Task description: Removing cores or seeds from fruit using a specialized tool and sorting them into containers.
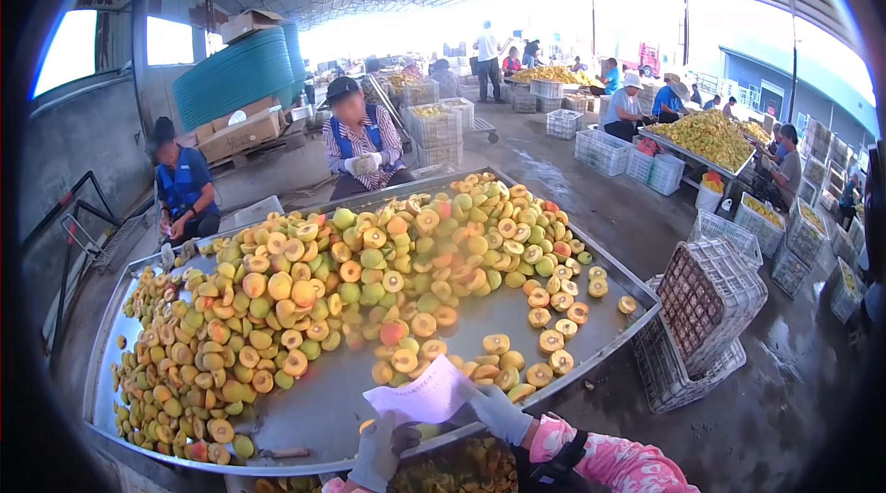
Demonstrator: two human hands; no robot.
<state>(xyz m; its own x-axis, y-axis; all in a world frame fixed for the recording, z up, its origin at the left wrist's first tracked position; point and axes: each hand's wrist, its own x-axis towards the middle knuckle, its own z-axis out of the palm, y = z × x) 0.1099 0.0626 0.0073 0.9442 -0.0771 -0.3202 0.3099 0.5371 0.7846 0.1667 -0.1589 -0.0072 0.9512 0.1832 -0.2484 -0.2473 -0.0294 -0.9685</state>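
Observation:
A slip of pinkish-white paper (419, 392) bearing writing is held over the near edge of a metal-topped table (332, 392). My left hand (382, 450), in a pale glove, grips its lower edge. At the paper's right end, my gloved right hand (500, 415) pinches the corner; that sleeve is pink and patterned. Behind the paper, a broad heap of peach halves (297, 292) covers much of the tabletop. A looser group of cut peach halves (552, 341), several with pits showing, lies to the right. Below the hands, more fruit pieces (464, 469) show beneath the table edge.
A short brown object (282, 453) lies by the near rim. Stacked plastic crates (709, 306) stand right of the table. Two people in blue vests sit across it, one at the far side (363, 136), one at the left (183, 181). Another fruit-laden table (706, 140) stands farther back.

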